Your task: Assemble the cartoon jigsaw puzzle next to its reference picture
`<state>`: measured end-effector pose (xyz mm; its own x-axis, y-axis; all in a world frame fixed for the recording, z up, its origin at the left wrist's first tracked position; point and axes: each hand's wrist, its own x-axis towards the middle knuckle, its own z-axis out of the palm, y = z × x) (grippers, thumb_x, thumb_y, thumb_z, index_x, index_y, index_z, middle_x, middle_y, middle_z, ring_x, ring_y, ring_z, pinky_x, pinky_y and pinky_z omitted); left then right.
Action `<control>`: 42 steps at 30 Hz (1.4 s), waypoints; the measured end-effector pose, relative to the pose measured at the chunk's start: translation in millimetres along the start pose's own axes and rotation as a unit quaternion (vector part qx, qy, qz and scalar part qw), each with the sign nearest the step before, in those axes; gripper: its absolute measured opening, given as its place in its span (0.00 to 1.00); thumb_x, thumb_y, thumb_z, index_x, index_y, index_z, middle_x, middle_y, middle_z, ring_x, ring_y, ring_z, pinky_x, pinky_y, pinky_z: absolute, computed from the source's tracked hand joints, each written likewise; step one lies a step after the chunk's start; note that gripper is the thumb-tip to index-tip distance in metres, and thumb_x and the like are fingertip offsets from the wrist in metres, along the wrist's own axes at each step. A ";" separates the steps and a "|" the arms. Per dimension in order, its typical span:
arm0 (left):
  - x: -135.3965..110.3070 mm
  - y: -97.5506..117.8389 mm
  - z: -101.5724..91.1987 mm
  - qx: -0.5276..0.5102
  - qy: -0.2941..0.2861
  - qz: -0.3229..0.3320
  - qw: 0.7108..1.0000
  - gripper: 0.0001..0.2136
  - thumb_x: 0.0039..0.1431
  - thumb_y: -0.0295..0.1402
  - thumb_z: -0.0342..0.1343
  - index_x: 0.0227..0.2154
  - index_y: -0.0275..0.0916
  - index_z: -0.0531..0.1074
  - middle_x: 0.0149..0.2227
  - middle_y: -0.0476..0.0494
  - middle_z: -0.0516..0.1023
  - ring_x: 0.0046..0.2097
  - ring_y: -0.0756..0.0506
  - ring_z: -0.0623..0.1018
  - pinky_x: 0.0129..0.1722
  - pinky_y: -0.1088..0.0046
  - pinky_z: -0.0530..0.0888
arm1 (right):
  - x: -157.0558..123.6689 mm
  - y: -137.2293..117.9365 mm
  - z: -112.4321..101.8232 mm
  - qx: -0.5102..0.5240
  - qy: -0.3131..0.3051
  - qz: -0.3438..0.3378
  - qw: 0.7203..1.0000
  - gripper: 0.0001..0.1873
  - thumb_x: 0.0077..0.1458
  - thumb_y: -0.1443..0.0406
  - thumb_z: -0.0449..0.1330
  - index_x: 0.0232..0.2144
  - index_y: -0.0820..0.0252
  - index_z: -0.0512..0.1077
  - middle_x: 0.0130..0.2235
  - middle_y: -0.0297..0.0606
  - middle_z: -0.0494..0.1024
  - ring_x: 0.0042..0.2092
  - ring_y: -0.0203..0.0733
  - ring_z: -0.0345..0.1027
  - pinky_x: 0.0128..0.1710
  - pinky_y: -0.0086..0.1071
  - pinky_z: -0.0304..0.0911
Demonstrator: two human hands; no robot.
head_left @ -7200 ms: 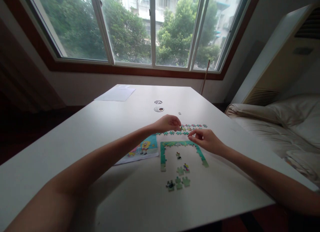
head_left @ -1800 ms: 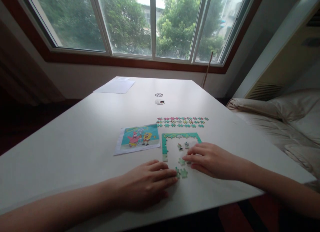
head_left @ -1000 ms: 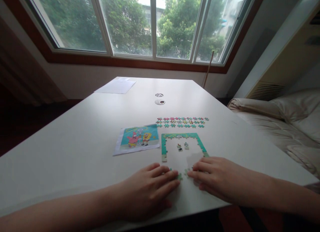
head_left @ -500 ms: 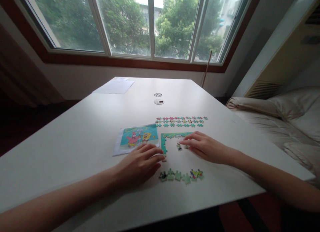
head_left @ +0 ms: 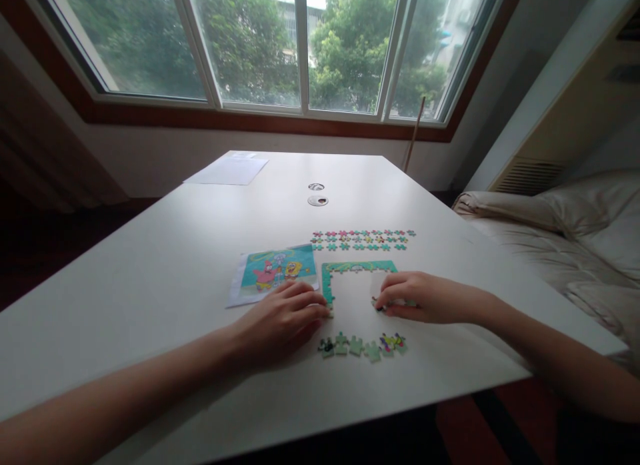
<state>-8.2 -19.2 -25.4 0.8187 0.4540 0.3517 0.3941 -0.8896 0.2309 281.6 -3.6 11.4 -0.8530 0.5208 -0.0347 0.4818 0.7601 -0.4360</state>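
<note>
A partly joined jigsaw puzzle border (head_left: 357,266), teal along its top and left sides, lies on the table. My left hand (head_left: 293,311) rests on the tabletop with fingers loosely extended, its fingertips touching the lower end of the border's left side. On the right, my right hand (head_left: 413,297) has its thumb and fingers closed at a small dark-and-green puzzle piece (head_left: 376,305), partly hidden by the fingers. Below the border, a row of pale green puzzle pieces (head_left: 356,345) includes some with dark or purple-and-yellow parts.
A printed cartoon picture (head_left: 280,268) lies left of the border. Beyond it are rows of loose puzzle pieces (head_left: 360,239). Two round inserts (head_left: 318,201) sit farther back on the white table (head_left: 150,271). White paper (head_left: 227,171) lies at the far left, and a sofa (head_left: 540,218) stands right.
My right hand has moved right from the middle of the border, and the small pieces there have moved right with it. My left hand has stayed nearly still.
</note>
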 end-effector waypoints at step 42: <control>-3.2 5.0 0.7 0.065 0.018 0.009 0.998 0.10 0.61 0.27 0.46 0.41 0.39 0.71 0.35 0.42 0.73 0.36 0.46 0.70 0.35 0.68 0.68 | 4.5 -32.1 18.0 -0.038 0.008 0.002 0.999 0.17 0.49 0.54 0.60 0.36 0.59 0.69 0.35 0.39 0.72 0.37 0.41 0.64 0.37 0.32 0.56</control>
<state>-8.5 -25.1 -26.1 0.8116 0.4373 0.3875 0.4323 -0.8956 0.1052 258.7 -32.7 9.0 -0.8481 0.5295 -0.0215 0.4994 0.7851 -0.3662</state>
